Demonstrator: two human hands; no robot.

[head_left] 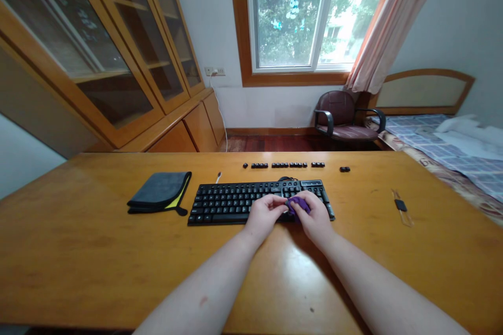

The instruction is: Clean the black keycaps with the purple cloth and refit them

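Both hands meet above the right part of a black keyboard [223, 203] on the desk. My right hand [317, 220] is closed around a bunched purple cloth [299, 205]. The fingertips of my left hand [265, 214] pinch a small dark piece against the cloth, which looks like a keycap [287, 202]; fingers and cloth partly hide it. Beyond the keyboard, loose black keycaps [259, 166] lie in a row of small groups, with a separate pair [345, 169] farther right.
A folded grey cloth [157, 188] with a yellow inside lies left of the keyboard, near a small white brush [218, 177]. On the right rests a wire keycap puller [400, 205]. Beyond the wooden desk [98, 261] stand a chair [341, 115], a bed [451, 136] and a cabinet [157, 115].
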